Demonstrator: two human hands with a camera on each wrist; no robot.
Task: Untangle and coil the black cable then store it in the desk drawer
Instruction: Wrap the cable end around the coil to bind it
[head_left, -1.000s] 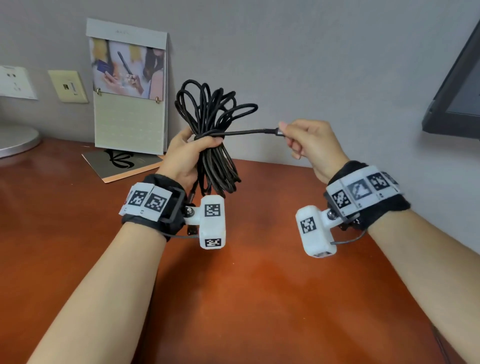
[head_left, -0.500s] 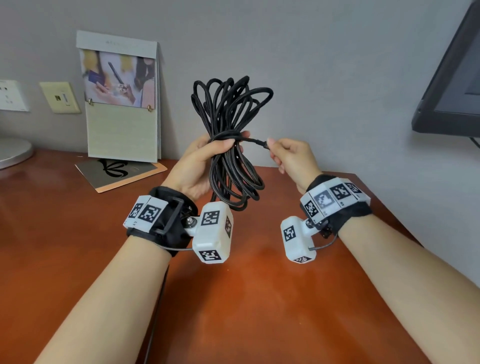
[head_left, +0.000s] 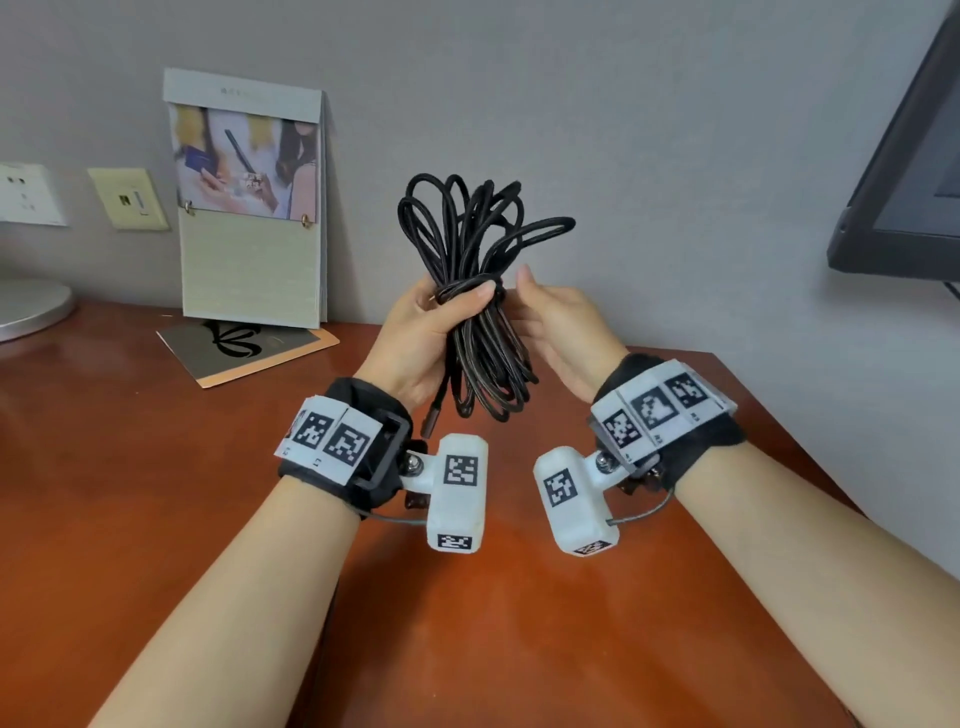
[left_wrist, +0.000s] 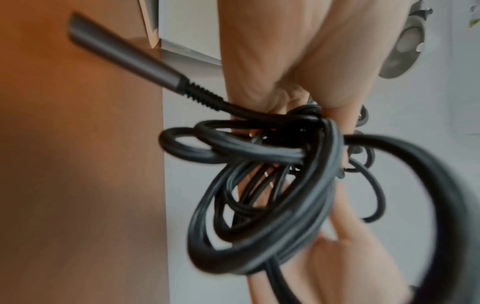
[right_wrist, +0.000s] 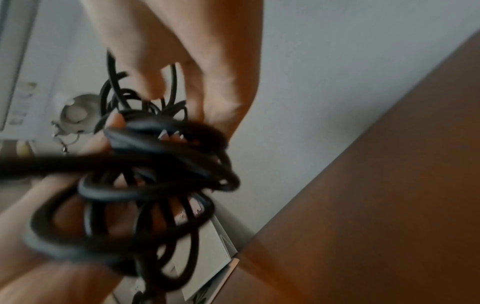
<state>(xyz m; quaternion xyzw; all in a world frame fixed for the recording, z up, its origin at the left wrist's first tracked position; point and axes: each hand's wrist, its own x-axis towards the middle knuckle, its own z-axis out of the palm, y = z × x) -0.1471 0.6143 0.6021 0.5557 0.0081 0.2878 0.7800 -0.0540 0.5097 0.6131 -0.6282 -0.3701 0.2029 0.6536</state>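
Cable (head_left: 480, 291): black, coiled, held upright above desk (head_left: 156, 493), mid-scene. Left hand (head_left: 415, 338) grips its wrapped middle; right hand (head_left: 558, 332) holds the bundle's right side, fingers behind. Plug (head_left: 431, 418) dangles below.

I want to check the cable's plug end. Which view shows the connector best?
The left wrist view: the connector fills the frame, metal barrel and ribbed strain relief clear. The head view shows it small, hanging below the left hand; the right wrist view doesn't.

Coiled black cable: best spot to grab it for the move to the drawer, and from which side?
Probably the wrapped waist of the black cable, where the turns cinch every loop into one narrow neck. The left hand already grips it there from the left. The loops fan loose above and below, and the plug dangles free.
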